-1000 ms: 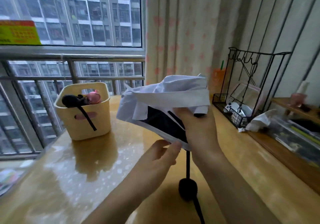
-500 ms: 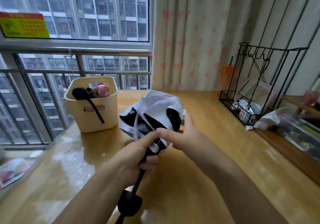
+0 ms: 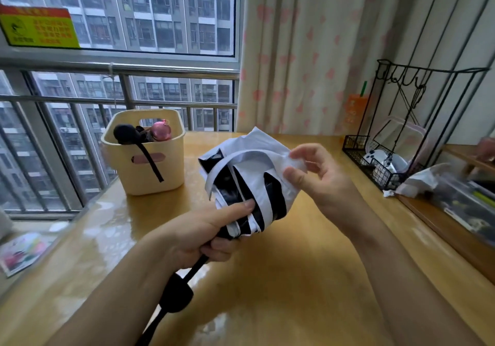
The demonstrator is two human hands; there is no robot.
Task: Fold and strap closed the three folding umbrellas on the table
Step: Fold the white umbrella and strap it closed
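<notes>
A folding umbrella (image 3: 251,182) with a white outside and black lining hangs above the table, its canopy loose and bunched. My left hand (image 3: 203,236) grips it at the base of the canopy, thumb pressed on the folds; its black handle (image 3: 175,293) points down toward me. My right hand (image 3: 313,174) pinches a white edge of the canopy at the upper right. A cream basket (image 3: 144,174) at the back left holds two other umbrellas, one with a black handle (image 3: 126,133), one with a pink handle (image 3: 161,130).
The wooden table (image 3: 267,278) is glossy and runs up to a window with a metal railing on the left. A black wire rack (image 3: 396,155) with containers stands at the back right. A side shelf with clutter (image 3: 460,201) lines the right edge.
The umbrella came down from in front of me. My left hand took the canopy base and shaft; my right hand let go of the bundle and now pinches a canopy edge.
</notes>
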